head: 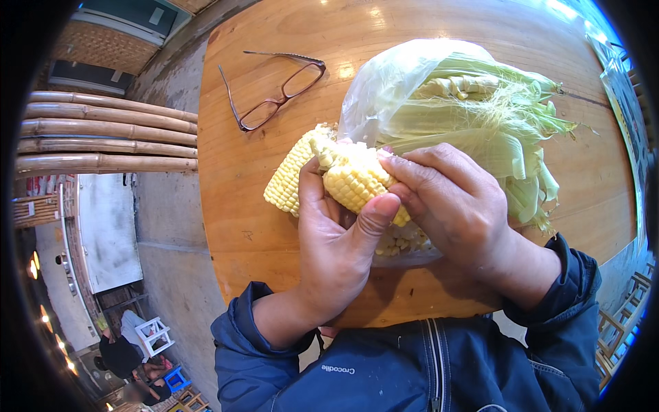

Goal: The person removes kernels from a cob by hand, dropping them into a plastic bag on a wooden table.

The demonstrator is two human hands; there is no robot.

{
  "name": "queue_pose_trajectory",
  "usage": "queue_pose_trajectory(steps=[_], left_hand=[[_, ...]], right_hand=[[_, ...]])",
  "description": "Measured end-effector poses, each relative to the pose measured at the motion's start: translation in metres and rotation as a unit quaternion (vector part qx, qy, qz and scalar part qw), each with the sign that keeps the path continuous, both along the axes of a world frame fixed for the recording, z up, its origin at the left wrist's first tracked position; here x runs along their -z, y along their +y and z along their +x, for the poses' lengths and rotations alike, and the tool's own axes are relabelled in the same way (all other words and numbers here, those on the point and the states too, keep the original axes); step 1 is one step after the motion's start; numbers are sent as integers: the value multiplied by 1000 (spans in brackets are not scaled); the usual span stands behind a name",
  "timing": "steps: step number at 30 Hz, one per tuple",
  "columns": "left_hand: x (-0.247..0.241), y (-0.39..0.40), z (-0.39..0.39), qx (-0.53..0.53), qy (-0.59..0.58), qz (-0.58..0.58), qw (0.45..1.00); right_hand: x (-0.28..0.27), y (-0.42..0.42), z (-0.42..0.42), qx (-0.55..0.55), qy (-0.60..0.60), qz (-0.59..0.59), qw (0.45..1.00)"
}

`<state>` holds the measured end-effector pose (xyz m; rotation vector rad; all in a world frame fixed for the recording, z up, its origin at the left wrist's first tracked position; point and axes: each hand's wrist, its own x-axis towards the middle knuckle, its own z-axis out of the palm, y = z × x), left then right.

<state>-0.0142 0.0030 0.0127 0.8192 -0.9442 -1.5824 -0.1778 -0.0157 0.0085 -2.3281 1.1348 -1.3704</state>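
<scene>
A partly stripped ear of corn (355,180) is held above the table by both hands. My left hand (340,226) wraps its near side, the thumb across the yellow kernels. At its right, the fingers of my right hand (448,195) press on the kernels. Behind my left fingers another husked corn cob (291,177) lies on the wooden table. Loose kernels (404,241) sit beneath my hands in a clear plastic container or bag, partly hidden. Green corn husks with silk (463,118) lie beyond my right hand, partly inside a translucent plastic bag (373,87).
Eyeglasses (282,99) with unfolded temples rest on the wooden table (252,216) at the far left. Bamboo poles (108,134) stand off its left edge. Other people (121,358) sit at the lower left, near a white stool (153,337). A printed sheet (624,113) lies along the right edge.
</scene>
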Motion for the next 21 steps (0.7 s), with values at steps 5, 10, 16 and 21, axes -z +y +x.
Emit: queue_pose_trajectory(steps=[5,10,16,21], left_hand=[[1,-1,1,10,-18,7,1000],[1,-2,2,21,-25,6,999],[0,-2,5,37,-24,31,999],[-2,-3,6,38,-20,39,998]], right_hand=[[2,-2,-2,-8,16,-7,1000],[2,-3,-1,-21,-5,4,1000],[2,-3,-1,-22,-33,27,999],[4,-2,0,-13,-48,36,998]])
